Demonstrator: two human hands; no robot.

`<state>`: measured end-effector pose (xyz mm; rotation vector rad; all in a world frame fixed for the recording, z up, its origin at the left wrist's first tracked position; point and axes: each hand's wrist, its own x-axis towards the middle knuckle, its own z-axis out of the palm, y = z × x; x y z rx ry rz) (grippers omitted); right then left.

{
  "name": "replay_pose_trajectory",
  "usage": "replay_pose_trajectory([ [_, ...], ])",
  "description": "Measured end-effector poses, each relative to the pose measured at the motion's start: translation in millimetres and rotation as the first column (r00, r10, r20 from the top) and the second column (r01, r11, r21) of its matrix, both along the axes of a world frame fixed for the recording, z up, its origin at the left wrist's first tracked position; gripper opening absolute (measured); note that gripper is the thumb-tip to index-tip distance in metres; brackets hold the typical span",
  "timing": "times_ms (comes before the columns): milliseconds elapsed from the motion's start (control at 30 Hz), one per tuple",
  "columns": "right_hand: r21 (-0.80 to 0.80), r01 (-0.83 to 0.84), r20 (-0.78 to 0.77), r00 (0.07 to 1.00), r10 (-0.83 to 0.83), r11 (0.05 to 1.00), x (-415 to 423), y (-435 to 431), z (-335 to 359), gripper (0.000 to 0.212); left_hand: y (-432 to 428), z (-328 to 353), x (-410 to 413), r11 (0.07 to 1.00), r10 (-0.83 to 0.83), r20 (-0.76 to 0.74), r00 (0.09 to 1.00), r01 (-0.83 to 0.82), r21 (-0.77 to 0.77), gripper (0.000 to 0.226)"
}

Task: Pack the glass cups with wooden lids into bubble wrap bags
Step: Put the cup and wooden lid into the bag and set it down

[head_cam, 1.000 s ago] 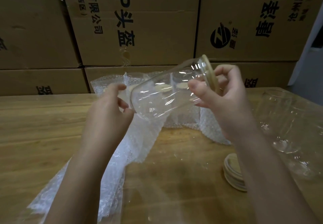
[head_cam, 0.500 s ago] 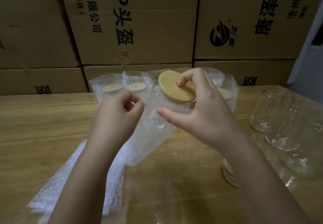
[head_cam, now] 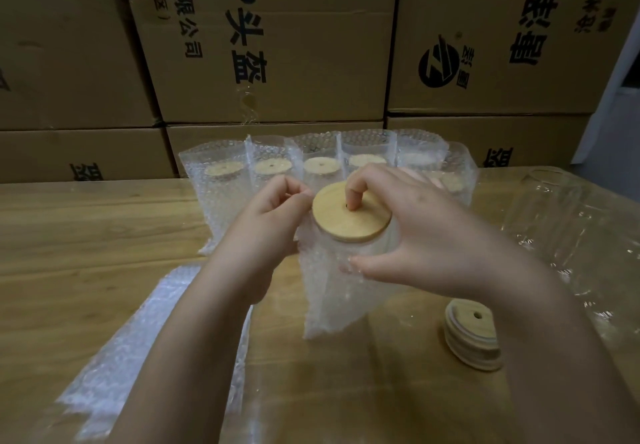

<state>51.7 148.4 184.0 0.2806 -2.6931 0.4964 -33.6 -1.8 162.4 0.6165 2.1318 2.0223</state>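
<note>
A glass cup with a round wooden lid [head_cam: 346, 223] stands upright inside a bubble wrap bag [head_cam: 332, 291] at the table's middle. My right hand [head_cam: 415, 229] presses a fingertip on the lid's centre hole while its thumb rests on the bag's front. My left hand [head_cam: 270, 215] pinches the bag's top edge at the lid's left. The glass itself is mostly hidden by the wrap. Behind stand several packed cups [head_cam: 273, 170] in bubble wrap bags, lids showing.
A stack of spare wooden lids [head_cam: 472, 336] lies at the right front. Bare glass cups [head_cam: 561, 208] stand at the right on the wooden table [head_cam: 86, 235]. A pile of flat bubble wrap bags [head_cam: 138, 346] lies at the left front. Cardboard boxes [head_cam: 277, 45] wall the back.
The lidded cup went from tilted in the air to upright down inside the bag. My right hand shifted from gripping the lid's rim to pressing on its top.
</note>
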Motion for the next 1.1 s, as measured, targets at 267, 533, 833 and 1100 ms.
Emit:
replay_pose_trajectory([
  [267, 0.138, 0.073, 0.037, 0.996, -0.079, 0.988, -32.1, -6.8, -32.6, 0.043, 6.1, -21.5, -14.9, 0.977, 0.108, -0.108, 0.988, -0.126, -0.172, 0.019],
  [533, -0.130, 0.039, 0.113, 0.993, -0.025, 0.991, -45.1, -0.6, -44.4, 0.039, 1.6, -25.7, -21.3, 0.911, 0.140, -0.273, 0.952, -0.231, -0.340, 0.010],
  [833, -0.293, 0.279, 0.046, 0.960, -0.278, 0.915, -53.9, 21.1, -51.4, 0.040, -11.8, -9.9, -4.7, 0.559, 0.008, -0.467, 0.884, -0.391, -0.731, 0.028],
  [1100, -0.434, 0.357, -0.071, 0.902, -0.426, 0.827, -61.0, 23.4, -57.5, 0.011, -14.4, -3.6, -0.9, 0.587, -0.052, -0.384, 0.922, -0.282, -0.759, 0.030],
])
